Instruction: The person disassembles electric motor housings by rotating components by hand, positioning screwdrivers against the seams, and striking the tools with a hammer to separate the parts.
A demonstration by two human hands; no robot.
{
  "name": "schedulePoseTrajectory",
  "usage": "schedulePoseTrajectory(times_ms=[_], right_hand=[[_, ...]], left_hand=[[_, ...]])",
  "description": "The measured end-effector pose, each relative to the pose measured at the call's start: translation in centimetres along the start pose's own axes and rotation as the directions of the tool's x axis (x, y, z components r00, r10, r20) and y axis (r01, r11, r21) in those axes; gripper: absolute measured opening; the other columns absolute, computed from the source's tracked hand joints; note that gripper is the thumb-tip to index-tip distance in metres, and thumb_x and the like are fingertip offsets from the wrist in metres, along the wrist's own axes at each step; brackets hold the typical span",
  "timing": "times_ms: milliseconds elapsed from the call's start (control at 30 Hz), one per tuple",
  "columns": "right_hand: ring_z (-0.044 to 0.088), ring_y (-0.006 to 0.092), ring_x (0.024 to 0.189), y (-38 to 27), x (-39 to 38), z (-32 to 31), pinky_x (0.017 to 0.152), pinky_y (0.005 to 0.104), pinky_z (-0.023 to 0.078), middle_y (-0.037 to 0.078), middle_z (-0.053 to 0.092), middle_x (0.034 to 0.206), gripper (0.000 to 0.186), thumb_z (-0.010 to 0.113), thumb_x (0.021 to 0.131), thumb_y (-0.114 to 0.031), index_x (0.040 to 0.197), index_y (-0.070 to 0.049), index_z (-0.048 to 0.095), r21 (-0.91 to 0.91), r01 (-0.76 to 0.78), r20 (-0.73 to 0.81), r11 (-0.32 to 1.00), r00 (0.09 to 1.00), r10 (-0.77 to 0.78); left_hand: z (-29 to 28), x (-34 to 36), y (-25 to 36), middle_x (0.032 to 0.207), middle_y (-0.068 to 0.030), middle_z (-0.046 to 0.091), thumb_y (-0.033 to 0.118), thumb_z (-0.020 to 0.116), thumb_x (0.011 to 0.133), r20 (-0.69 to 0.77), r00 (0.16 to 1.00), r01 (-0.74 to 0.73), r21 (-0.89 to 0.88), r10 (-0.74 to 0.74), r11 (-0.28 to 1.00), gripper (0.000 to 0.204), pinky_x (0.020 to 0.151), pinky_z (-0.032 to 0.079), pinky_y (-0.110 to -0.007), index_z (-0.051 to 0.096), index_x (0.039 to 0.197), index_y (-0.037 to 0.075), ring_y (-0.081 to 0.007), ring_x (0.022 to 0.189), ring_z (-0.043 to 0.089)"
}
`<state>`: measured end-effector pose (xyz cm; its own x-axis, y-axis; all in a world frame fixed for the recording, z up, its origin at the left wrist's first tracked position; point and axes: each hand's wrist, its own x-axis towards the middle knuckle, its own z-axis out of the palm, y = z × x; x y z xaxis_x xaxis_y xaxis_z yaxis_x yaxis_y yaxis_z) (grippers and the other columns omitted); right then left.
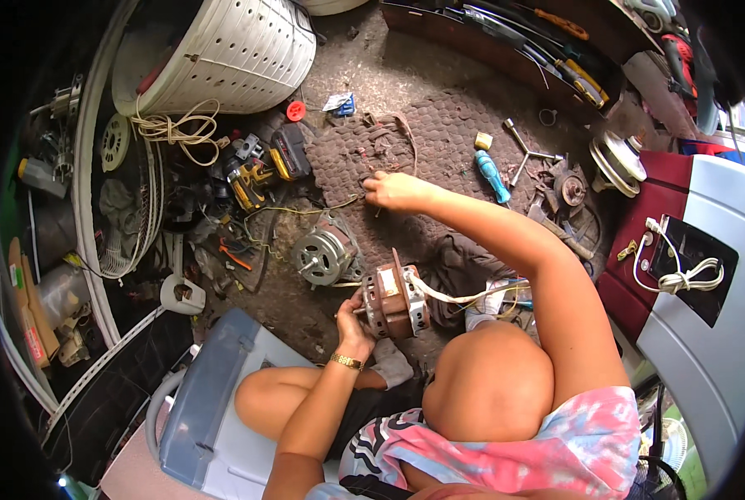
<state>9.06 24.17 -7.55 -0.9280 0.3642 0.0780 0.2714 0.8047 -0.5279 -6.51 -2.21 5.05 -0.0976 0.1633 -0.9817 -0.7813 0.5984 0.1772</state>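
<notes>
My left hand (354, 331), with a gold watch on its wrist, grips an electric motor (389, 307) by its near left side. The motor has a copper-brown core between perforated metal end covers, and pale wires (447, 297) trail from it to the right. My right hand (397, 192) is stretched forward over the brown textured mat (447, 137). Its fingers are pinched together at small items and thin wire there, and what they hold is too small to make out. A second, silver motor (325, 257) rests on the floor just beyond the held one.
Right of my right hand lie a blue-handled screwdriver (492, 176) and a three-armed wrench (527, 152). A yellow cordless drill (247, 183) and orange-handled pliers (235, 254) are at left. A white perforated drum (231, 58) and a toolbox (506, 48) stand at the back.
</notes>
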Motion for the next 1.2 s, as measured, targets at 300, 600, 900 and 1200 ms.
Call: schedulePoseTrajectory(times_ms=[300,600,900,1200], right_hand=[[0.073,0.0379,0.091,2.9,4.3,-0.6,0.081,0.0483,0.059,0.022,0.073,0.093,0.027,0.08,0.069,-0.016,0.091,-0.002,0.071,0.092,-0.182,0.048,0.979,0.983,0.178],[0.074,0.0372,0.092,1.4,4.1,-1.9,0.081,0.0466,0.06,0.02,0.075,0.095,0.013,0.07,0.081,-0.012,0.091,-0.005,0.074,0.024,-0.286,0.186,0.958,0.943,0.277],[0.072,0.037,0.09,2.1,-0.7,0.2,0.078,0.0482,0.059,0.018,0.071,0.092,0.016,0.063,0.083,-0.008,0.096,-0.005,0.072,0.085,-0.361,-0.127,0.929,0.921,0.37],[0.074,0.0388,0.082,2.9,2.3,1.1,0.073,0.0475,0.061,0.02,0.073,0.088,0.012,0.067,0.082,-0.011,0.083,0.0,0.072,0.052,-0.171,0.021,0.984,0.985,0.17]], left_hand=[[1.2,0.9,-1.0,0.126,-0.0113,0.066,0.022,0.043,0.09,0.046,0.999,-0.013,0.014,0.013,1.0,0.055,0.103,0.052,-0.049,0.057,0.141,0.008,-0.0286,0.113,0.065],[1.7,0.5,0.4,0.118,-0.0111,0.067,0.015,0.043,0.089,-0.074,0.995,-0.071,0.011,0.071,0.997,0.054,0.102,0.054,-0.047,0.056,0.14,0.004,-0.0277,0.106,0.066],[5.9,0.0,0.0,0.118,-0.0127,0.067,0.019,0.048,0.083,-0.043,0.995,-0.085,0.085,0.089,0.993,0.057,0.101,0.053,-0.049,0.057,0.138,0.007,-0.0292,0.112,0.064],[5.5,2.4,0.3,0.12,-0.0121,0.066,0.015,0.042,0.092,0.067,0.988,-0.146,0.089,0.14,0.985,0.051,0.101,0.054,-0.043,0.053,0.139,0.0,-0.0261,0.111,0.065]])
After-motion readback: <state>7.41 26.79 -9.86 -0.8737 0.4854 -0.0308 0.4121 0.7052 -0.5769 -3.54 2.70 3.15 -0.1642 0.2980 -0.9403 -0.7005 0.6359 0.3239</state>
